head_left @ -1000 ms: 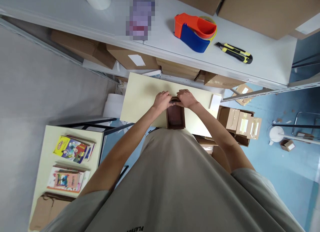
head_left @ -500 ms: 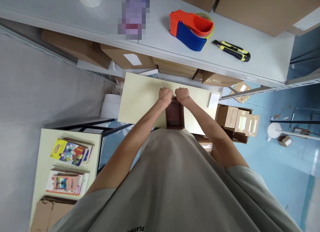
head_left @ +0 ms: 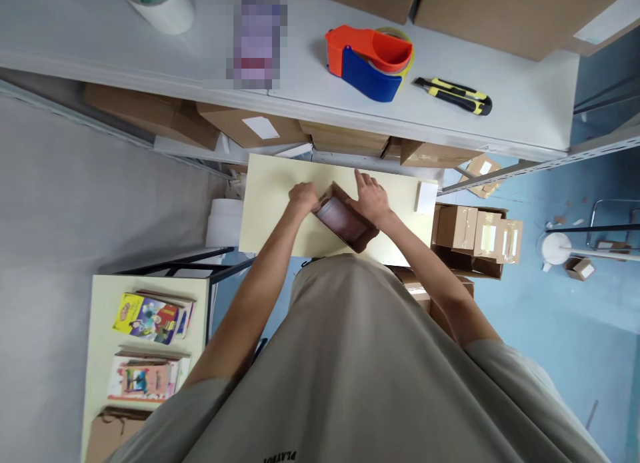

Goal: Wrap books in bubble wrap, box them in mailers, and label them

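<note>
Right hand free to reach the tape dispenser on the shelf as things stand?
Probably yes. The right hand lies open against the small box on the table, not gripping it, and nothing stands between it and the tape dispenser on the shelf above.

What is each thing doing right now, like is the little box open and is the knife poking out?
small brown box: open, turned slantwise on the table
left hand: curled on the box's end
right hand: fingers spread on its far side
tape dispenser: lying unused on the shelf
utility knife: lying flat, blade not visible
</note>
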Motion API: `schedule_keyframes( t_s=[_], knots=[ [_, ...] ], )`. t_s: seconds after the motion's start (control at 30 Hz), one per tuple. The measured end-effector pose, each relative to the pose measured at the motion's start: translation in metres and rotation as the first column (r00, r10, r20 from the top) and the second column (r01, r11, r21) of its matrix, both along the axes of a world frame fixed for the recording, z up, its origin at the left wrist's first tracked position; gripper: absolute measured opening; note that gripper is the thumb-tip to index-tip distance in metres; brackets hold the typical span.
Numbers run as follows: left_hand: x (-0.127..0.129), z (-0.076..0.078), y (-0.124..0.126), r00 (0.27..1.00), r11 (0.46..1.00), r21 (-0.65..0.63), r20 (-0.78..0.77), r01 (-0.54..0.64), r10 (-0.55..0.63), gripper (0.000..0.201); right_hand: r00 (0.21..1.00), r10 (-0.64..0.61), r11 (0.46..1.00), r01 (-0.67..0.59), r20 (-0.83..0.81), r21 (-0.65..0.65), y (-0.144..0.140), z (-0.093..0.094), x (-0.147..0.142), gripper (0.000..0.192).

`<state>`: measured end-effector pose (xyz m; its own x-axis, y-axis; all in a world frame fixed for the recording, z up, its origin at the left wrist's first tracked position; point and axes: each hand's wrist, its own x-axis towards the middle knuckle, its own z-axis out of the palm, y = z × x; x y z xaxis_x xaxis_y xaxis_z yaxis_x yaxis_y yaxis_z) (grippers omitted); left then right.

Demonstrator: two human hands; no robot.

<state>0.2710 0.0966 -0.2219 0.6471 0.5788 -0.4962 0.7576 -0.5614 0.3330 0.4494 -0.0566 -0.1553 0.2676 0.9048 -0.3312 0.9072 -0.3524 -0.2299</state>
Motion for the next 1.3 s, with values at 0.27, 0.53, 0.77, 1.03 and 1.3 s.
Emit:
schedule_keyframes(
  t_s=[0.27, 0.53, 0.77, 1.03, 1.3],
  knots=[
    [-0.069, 0.021, -0.034, 0.984, 0.984, -0.1, -0.108, -0.149, 0.139, 0.033, 0.911, -0.298, 0.845, 0.112, -0.287, -0.523, -0.116, 0.011, 0.001, 0.053],
    [-0.093, 0.037, -0.055, 0.958, 0.914, -0.324, -0.225, -0.244, 0.176, 0.028, 0.945, -0.283, 0.942, 0.241, -0.165, -0.236, -0.081, -0.002, -0.001, 0.033],
    [-0.029, 0.068, -0.045, 0.972, 0.986, 0.161, 0.22, 0.048, -0.083, 0.042, 0.917, -0.336, 0.942, 0.322, -0.213, -0.097, -0.05, -0.002, 0.02, 0.033],
    [0.087, 0.03, -0.033, 0.803, 0.856, 0.262, 0.305, 0.446, -0.512, 0.033, 0.902, -0.431, 0.893, 0.43, 0.021, -0.131, -0.025, -0.013, -0.01, 0.036],
    [0.087, 0.016, -0.038, 0.738, 0.748, 0.287, 0.167, 0.598, -0.654, 0.039, 0.868, -0.492, 0.855, 0.495, 0.061, -0.156, -0.011, -0.03, -0.043, 0.036]
  ],
)
